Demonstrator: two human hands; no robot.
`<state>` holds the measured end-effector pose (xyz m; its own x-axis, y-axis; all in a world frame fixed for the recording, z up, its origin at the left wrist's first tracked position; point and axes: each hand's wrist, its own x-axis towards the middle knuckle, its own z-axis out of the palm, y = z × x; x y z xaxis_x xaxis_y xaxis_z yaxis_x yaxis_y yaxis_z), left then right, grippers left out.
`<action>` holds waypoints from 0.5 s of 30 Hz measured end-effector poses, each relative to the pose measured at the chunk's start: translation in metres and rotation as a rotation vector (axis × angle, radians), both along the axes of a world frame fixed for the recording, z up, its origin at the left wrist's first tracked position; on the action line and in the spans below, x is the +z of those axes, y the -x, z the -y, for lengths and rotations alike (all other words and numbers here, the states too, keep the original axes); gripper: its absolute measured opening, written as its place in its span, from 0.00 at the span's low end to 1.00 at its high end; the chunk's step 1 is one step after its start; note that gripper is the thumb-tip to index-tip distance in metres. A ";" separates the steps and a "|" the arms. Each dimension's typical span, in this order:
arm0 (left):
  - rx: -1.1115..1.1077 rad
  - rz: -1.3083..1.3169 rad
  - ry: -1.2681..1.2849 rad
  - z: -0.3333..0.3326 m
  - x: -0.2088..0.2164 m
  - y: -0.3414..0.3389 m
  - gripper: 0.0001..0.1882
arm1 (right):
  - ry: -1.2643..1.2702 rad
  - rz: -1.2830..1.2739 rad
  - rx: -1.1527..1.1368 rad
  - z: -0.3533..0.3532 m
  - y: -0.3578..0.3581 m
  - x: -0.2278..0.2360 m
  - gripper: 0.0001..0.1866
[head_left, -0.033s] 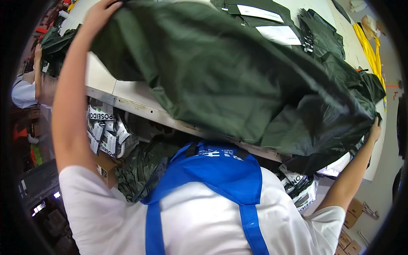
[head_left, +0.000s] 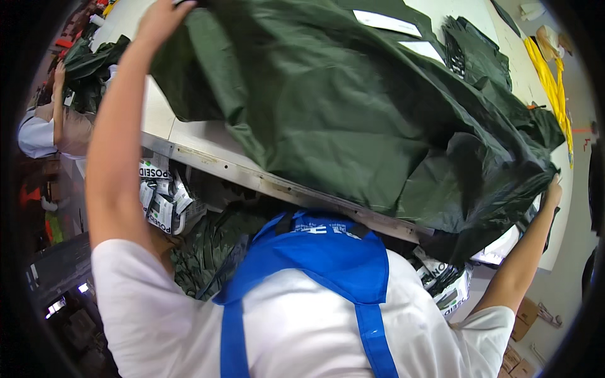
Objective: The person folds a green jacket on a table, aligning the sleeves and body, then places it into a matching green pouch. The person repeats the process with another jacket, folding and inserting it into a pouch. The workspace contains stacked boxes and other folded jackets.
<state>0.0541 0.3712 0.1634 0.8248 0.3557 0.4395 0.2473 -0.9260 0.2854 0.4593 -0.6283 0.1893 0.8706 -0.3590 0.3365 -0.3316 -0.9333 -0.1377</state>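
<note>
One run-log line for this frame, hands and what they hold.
left hand: grips dark green garment, raised | right hand: grips its other end | garment: spread over white table | blue apron worn

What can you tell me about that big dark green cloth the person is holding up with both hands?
The dark green cloth is a large sheet of thin, slightly shiny fabric, much like raincoat material, creased and billowing. It is spread wide over the pale table, its lower fold draping over the table's front edge. The left hand grips it at the upper left, arm raised high; the right hand holds its bunched, crumpled right end. White paper labels lie beyond its far side.
</note>
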 end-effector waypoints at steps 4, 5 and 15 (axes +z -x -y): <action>0.244 0.086 -0.009 0.007 -0.072 0.058 0.38 | -1.176 -0.038 0.554 -0.192 0.140 -0.073 0.22; 0.317 0.032 0.079 0.021 -0.096 0.090 0.40 | -1.479 -0.166 0.530 -0.244 0.207 -0.080 0.18; 0.820 -0.253 1.079 0.111 -0.213 0.220 0.50 | -2.424 -0.026 0.215 -0.220 0.406 -0.265 0.17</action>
